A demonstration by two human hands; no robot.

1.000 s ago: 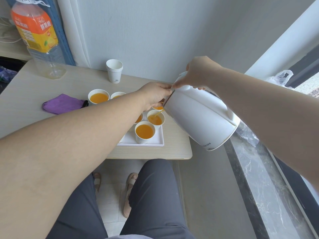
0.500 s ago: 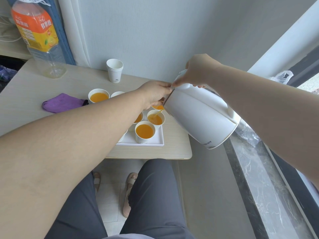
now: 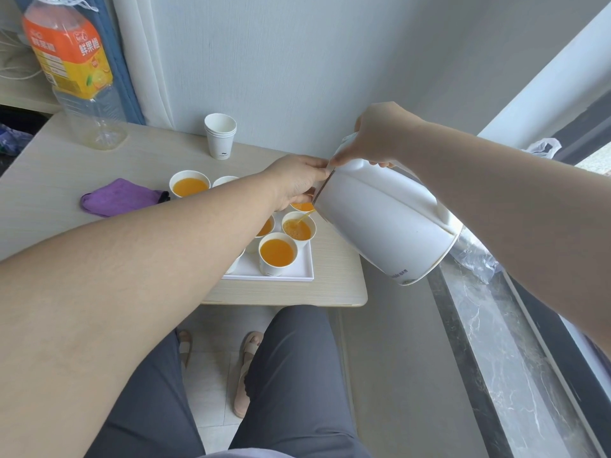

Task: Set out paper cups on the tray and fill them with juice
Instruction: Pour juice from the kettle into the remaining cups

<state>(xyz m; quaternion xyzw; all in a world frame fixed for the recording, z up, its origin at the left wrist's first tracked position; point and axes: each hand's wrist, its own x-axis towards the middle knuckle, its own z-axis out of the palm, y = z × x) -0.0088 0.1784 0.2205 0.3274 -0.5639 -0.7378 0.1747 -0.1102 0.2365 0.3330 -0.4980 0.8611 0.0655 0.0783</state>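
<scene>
My right hand [image 3: 380, 137] is curled tight round the handle on top of the white kettle [image 3: 386, 223], which is tipped over with its mouth pointing down at the tray. My left hand [image 3: 294, 180] pinches the rim of the kettle by the mouth, thumb on top and fingers under, to steady it. A thin stream of juice [image 3: 305, 216] runs from the mouth into the middle cup [image 3: 298, 229] on the right side of the tray [image 3: 297, 276]. That cup looks more than half full, and the juice in it is bubbly. I think the trick now is to tip slowly, so the stream stays thin and lands in the middle of the cup, not on its edge. When the juice gets close to the top I should lift the mouth up gently, because a fast stop could splash. The front cup [image 3: 277, 252] just beside it is full, so I must not bump it. More cups sit under my left arm, partly hidden. The tray rests near the edge of the counter [image 3: 281, 294]. Further back are a stack of spare cups [image 3: 220, 135], a purple cloth [image 3: 120, 196] and a big juice bottle [image 3: 71, 61].
</scene>
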